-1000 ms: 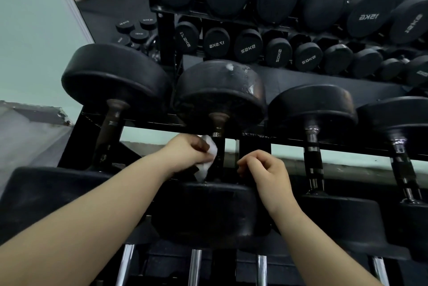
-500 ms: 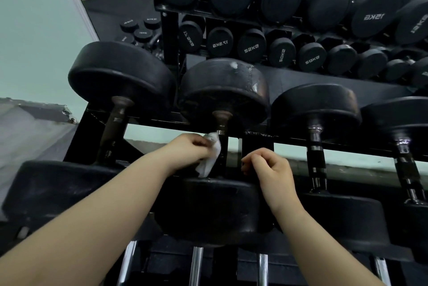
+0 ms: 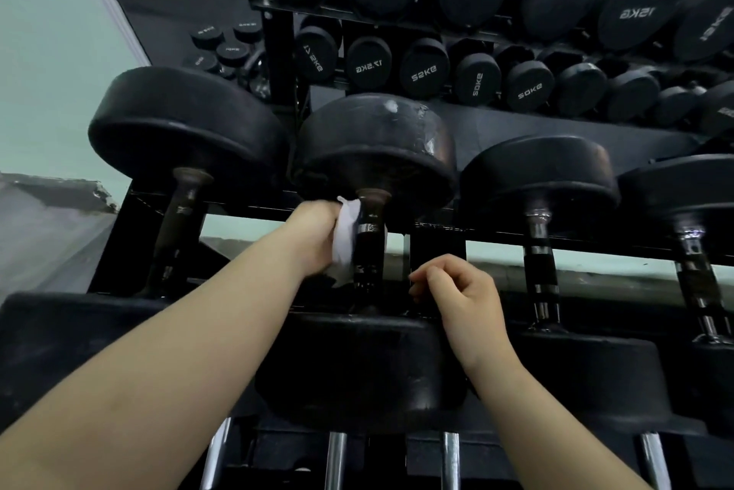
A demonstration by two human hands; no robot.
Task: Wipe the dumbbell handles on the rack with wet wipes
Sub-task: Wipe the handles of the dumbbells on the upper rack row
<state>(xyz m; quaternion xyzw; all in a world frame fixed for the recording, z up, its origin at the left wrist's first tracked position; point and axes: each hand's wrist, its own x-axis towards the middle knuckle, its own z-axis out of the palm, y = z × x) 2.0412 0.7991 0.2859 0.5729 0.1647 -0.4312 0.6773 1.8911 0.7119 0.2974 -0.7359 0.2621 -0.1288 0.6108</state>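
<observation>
Your left hand [image 3: 313, 235] has slid up the handle [image 3: 370, 243], away from you. 1 s ago it was gripping near the lower end, now it's up by the collar under the far head [image 3: 377, 148]. The wet wipe [image 3: 346, 239] went with it. More of it shows now, stretched in a long strip between palm and handle.
</observation>
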